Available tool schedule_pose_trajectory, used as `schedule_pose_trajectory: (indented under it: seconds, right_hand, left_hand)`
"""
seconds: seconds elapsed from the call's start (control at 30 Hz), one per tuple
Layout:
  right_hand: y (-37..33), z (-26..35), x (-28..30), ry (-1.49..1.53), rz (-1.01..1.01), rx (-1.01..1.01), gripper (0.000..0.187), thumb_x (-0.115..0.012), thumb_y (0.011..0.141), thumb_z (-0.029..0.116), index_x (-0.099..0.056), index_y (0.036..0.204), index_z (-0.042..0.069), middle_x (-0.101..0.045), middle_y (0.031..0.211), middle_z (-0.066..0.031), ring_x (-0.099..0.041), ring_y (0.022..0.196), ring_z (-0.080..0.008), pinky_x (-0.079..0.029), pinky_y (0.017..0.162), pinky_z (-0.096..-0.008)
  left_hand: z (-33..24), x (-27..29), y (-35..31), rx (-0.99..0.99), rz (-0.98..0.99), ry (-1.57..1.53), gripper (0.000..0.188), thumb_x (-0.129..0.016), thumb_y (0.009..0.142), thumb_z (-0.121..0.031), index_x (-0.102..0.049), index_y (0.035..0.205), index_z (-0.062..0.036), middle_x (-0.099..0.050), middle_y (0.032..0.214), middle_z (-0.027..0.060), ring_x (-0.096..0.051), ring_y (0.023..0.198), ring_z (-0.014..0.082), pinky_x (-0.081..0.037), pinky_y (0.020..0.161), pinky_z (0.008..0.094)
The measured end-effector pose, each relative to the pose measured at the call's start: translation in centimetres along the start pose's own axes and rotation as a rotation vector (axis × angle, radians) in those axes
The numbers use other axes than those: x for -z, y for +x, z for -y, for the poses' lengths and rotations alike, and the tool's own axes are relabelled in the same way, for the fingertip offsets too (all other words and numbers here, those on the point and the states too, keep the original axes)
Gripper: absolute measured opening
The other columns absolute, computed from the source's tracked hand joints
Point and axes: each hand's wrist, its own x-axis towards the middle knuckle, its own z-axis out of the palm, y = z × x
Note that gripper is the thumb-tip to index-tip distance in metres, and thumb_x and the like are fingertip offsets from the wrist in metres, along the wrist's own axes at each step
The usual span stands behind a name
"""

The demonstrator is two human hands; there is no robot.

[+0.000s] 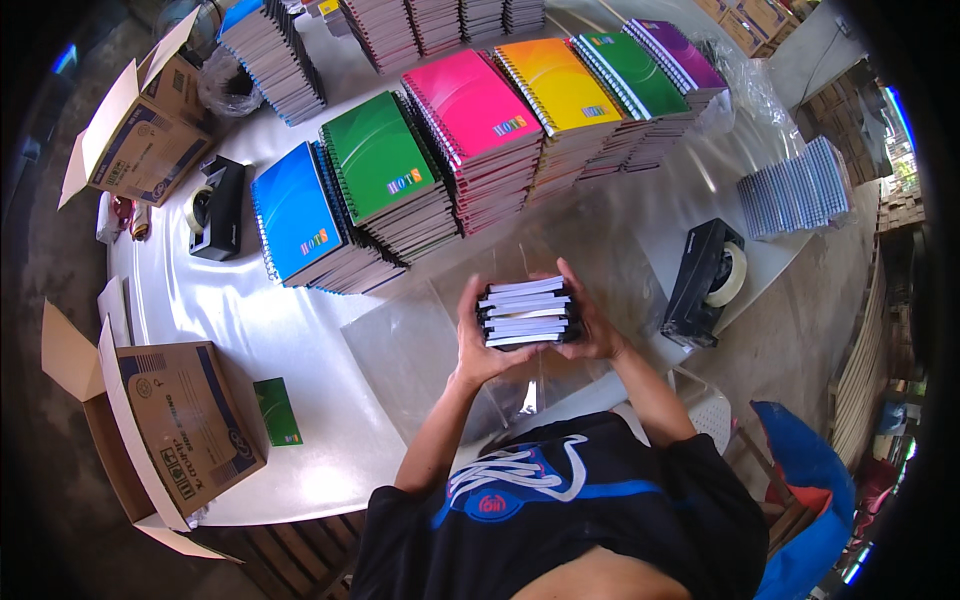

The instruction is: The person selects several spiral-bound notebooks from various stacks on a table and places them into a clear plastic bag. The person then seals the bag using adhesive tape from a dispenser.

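Observation:
Between my two hands is a small stack of notebooks [524, 311], its white page edges and dark bindings facing up toward me. My left hand [475, 335] presses the stack's left side, with the thumb along its near edge. On the opposite side my right hand [592, 325] grips it in the same way. Under the stack lies a clear plastic sheet [400, 335] on the table. Just beyond stand tall piles of spiral notebooks: blue [297, 215], green [380, 155], pink [470, 100] and yellow [555, 85].
Black tape dispensers stand at left [217, 210] and right [703, 280]. Open cardboard boxes sit at far left [150, 130] and near left [190, 420]. A green cover [277, 411] lies flat on the table [330, 440]. A wrapped notebook bundle [795, 190] rests at the right.

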Motion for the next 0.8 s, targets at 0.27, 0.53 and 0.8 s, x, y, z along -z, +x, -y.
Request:
schedule_pose_trajectory:
  seconds: [0.27,0.53,0.8]
  right_hand:
    - [-1.1,-0.3,1.0,-0.251,0.075,-0.024,0.109,-0.073,0.061,0.022,-0.008,0.147,0.004,-0.035,0.14,-0.0176,-0.034,0.131,-0.0304,-0.021,0.11,-0.0403]
    - [-0.7,1.0,-1.1,-0.189,-0.199,-0.061,0.11,-0.073,0.054,0.009,-0.013,0.146,0.005,-0.038,0.131,-0.0091,-0.04,0.121,-0.0232,-0.027,0.105,-0.0364]
    - [-1.5,-0.1,-0.8,-0.135,-0.164,-0.143,0.092,-0.083,0.054,0.018,-0.033,0.13,0.008,-0.044,0.12,-0.0075,-0.041,0.119,-0.0214,-0.031,0.102,-0.0345]
  left_hand:
    - [0.4,-1.4,0.5,0.002,-0.059,-0.093,0.122,-0.087,0.047,-0.049,-0.024,0.138,0.0016,-0.04,0.128,0.0193,-0.045,0.117,0.0286,-0.034,0.101,0.0413]
    - [-0.4,-2.7,0.0,0.031,0.049,-0.18,0.114,-0.09,0.047,-0.043,-0.028,0.133,-0.0008,-0.042,0.126,0.0186,-0.046,0.115,0.0281,-0.036,0.099,0.0411]
    - [-0.8,-2.0,0.4,-0.008,0.067,-0.084,0.117,-0.093,0.042,-0.038,-0.029,0.133,-0.0033,-0.043,0.125,0.0169,-0.048,0.113,0.0275,-0.039,0.097,0.0393]
